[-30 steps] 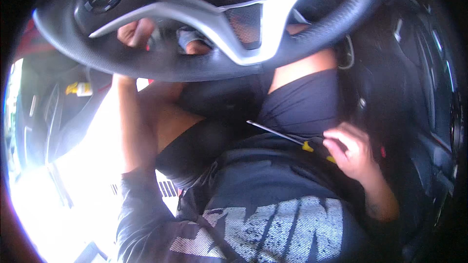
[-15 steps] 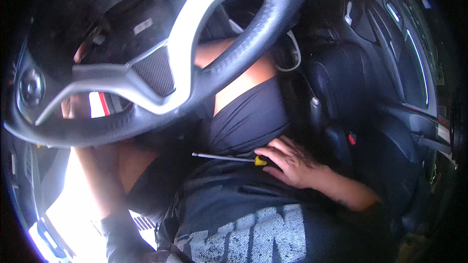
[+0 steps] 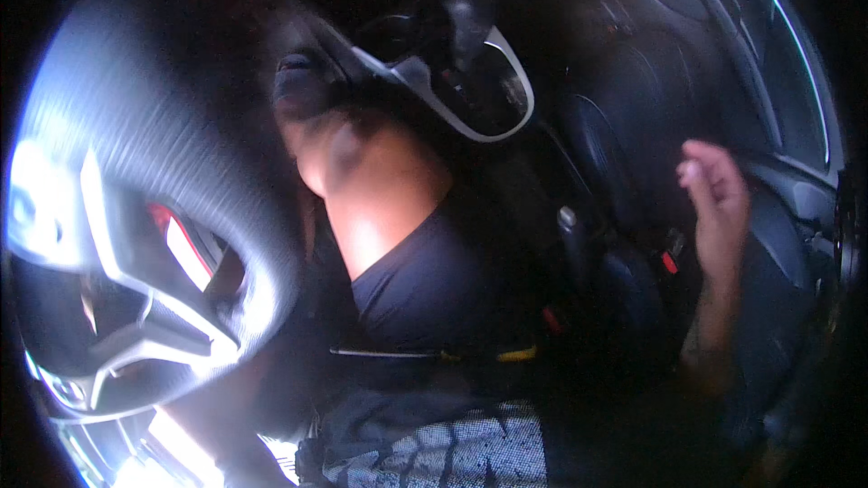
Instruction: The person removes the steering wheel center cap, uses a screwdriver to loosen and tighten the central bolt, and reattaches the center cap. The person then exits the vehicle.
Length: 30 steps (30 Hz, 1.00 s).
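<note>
Holding the right hand (image 3: 719, 190) up on the passenger side, in front of the dark seat (image 3: 642, 90) and well apart from the lap. Curling the fingers loosely inward, with the thumb close by, and showing nothing between them; blurring too much for telling whether pressed together or slightly spread. Possibly lifting it there for clearance over the middle of the car.

Resting the screwdriver (image 3: 449, 358) across the lap, along the fold between the dark shorts (image 3: 425, 280) and the printed shirt (image 3: 452, 447), pointing the shaft leftward and the yellow-and-dark handle rightward. Probably using the lap as a shelf (a handy perch, though a soft one), so sparing the right hand while having the handle on that hand's own side. Stretching the bare right leg (image 3: 380, 190) forward beside the silver-trimmed console (image 3: 493, 136), and seemingly giving the tool a steady base with the thigh.

Showing only a narrow sliver of skin (image 3: 88, 303) through the opening of the steering wheel (image 3: 271, 289), perhaps belonging to the left hand; not being able to tell its grip or contents. Leaving the silver-tipped lever (image 3: 567, 217) and the red buckle (image 3: 669, 261) untouched between lap and raised hand, apparently sitting there for easy reaching from either seat.
</note>
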Tool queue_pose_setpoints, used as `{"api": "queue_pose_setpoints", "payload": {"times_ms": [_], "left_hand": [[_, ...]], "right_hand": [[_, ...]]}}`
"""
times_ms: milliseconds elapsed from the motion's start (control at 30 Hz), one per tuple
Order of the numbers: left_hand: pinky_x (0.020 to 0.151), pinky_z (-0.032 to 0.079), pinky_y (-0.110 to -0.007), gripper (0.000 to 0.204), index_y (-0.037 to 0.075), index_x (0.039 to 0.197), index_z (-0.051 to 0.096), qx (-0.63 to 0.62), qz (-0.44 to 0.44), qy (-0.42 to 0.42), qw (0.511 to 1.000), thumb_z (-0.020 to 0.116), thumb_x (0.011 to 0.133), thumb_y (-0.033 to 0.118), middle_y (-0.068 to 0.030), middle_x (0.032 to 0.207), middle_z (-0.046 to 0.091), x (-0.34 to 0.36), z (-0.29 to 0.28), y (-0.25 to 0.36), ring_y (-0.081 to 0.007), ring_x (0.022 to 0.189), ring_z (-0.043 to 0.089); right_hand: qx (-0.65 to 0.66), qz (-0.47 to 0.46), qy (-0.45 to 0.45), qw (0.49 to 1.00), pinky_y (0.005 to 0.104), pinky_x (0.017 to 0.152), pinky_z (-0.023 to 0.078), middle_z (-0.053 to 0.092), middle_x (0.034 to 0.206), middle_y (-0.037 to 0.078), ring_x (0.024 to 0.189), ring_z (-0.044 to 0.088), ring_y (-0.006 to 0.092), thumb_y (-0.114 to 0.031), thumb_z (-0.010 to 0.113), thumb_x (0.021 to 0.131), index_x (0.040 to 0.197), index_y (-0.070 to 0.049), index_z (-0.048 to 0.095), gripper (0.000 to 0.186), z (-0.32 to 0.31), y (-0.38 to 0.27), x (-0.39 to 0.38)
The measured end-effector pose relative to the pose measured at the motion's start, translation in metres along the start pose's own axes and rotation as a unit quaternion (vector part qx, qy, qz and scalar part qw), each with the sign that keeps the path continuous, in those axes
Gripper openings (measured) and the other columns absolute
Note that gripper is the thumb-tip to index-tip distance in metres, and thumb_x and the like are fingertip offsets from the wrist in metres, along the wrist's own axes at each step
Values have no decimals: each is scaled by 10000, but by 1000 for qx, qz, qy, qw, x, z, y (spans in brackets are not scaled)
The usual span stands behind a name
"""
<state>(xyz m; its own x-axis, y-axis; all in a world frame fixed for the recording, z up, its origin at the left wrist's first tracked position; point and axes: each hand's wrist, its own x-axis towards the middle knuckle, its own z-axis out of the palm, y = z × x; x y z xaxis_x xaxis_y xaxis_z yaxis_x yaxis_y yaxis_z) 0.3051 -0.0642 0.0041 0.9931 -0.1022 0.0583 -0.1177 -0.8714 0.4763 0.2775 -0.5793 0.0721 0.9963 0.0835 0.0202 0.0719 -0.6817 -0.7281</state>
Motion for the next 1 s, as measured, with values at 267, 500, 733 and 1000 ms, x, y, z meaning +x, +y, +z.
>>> {"api": "queue_pose_setpoints", "payload": {"times_ms": [267,500,733,1000], "left_hand": [[919,577,-384,552,18,1361,653,76,-13,-89,993,780,946,359,-141,1147,728,136,67,-7,-268,1031,709],[909,580,-386,550,15,1356,654,104,-37,-113,987,775,952,369,-143,1132,732,159,85,-12,-269,1017,713],[899,583,-388,550,13,1352,655,46,-18,-70,996,770,957,378,-145,1117,735,117,54,-3,-270,1002,716],[887,586,-390,550,10,1346,657,-90,-84,25,992,764,963,389,-147,1100,739,-69,-48,17,-272,986,720]], "right_hand": [[-29,2,-46,999,268,853,515,763,1115,50,942,676,109,-107,672,1060,1226,-29,751,200,41,81,15],[26,36,-52,998,295,919,536,764,1128,82,1033,719,150,-131,646,1089,1266,-20,735,227,41,113,14],[13,28,-81,996,311,959,529,764,1160,95,1073,717,167,-148,631,1102,1295,-14,723,253,46,112,11],[26,35,-120,992,348,1059,507,746,1244,122,1186,697,214,-293,582,1137,1354,-9,694,375,63,142,18]]}}
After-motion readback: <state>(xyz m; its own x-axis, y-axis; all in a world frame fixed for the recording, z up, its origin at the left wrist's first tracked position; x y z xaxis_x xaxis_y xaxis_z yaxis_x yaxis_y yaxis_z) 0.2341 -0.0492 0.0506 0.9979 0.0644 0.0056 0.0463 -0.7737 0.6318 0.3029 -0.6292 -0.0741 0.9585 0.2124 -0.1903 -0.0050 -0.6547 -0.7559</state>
